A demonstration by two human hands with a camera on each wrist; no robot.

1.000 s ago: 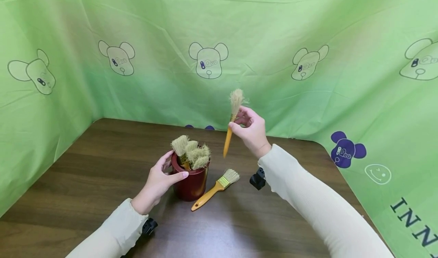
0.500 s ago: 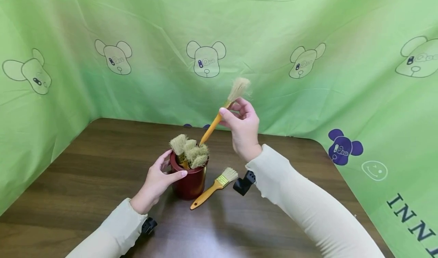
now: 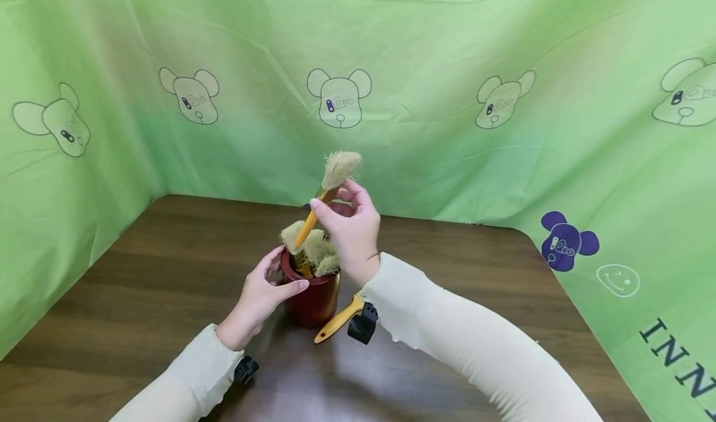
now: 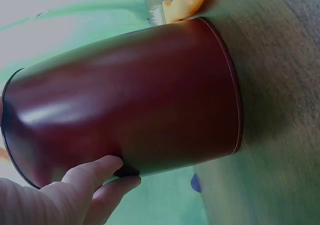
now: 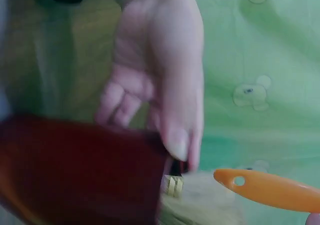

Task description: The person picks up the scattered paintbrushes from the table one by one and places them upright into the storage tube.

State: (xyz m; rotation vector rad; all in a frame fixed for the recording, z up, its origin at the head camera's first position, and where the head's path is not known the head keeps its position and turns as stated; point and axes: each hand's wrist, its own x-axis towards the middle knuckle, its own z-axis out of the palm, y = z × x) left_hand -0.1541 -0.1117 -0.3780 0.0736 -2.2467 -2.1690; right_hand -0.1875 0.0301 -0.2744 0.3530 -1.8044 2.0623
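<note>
My left hand [image 3: 258, 296] grips a dark red cylindrical holder [image 3: 313, 302] standing on the table, thumb along its near rim and fingers at its left side. Several pale-bristled paintbrushes [image 3: 327, 265] stand bristles up inside it. Above the opening, my right hand [image 3: 356, 232] pinches another paintbrush [image 3: 341, 168] near its ferrule, with the orange handle pointing down and left. In the right wrist view, the holed end of that handle [image 5: 270, 189] shows. The left wrist view has the smooth red wall of the holder [image 4: 125, 100] with fingers against it.
One more paintbrush [image 3: 335, 324] lies on the wooden table [image 3: 168, 298] just right of the holder, its bristles hidden by the right sleeve and wrist camera [image 3: 362, 324]. A green printed cloth [image 3: 425, 55] hangs round the back and sides.
My right hand has moved left and, lately, down with its paintbrush, from right of the holder to above its opening. The left hand and the holder have stayed in place.
</note>
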